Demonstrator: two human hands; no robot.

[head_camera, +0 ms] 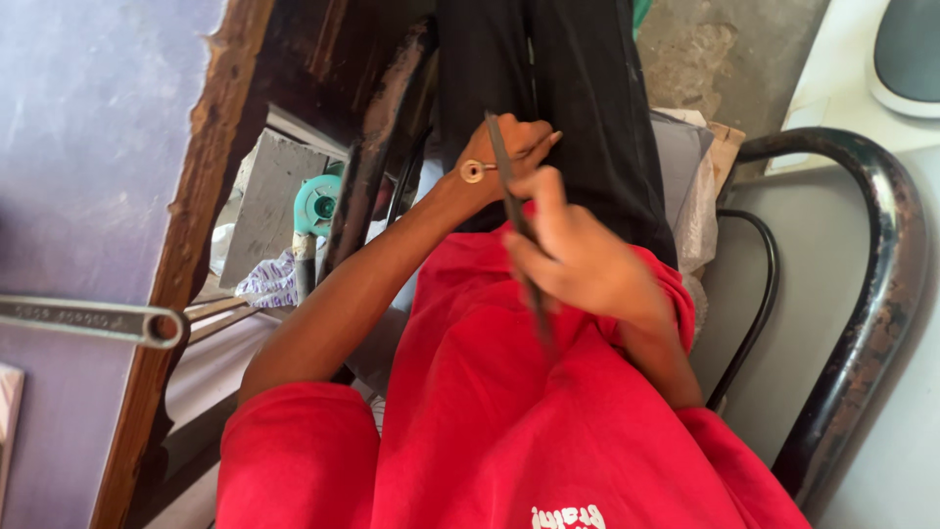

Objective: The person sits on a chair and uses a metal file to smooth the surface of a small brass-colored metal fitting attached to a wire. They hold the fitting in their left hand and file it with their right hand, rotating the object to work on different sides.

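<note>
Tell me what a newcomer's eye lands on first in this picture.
The red shirt fills the lower middle. Above it, at centre, the right hand grips a thin dark file laid across a small brass key pinched in the left hand, over black trousers. At the left edge, a grey metal wrench lies against the purple wall.

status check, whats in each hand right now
Left hand pinching a small brass key. Right hand gripping a thin dark file, laid across the key. Nothing between hands; work held over the lap.
</note>
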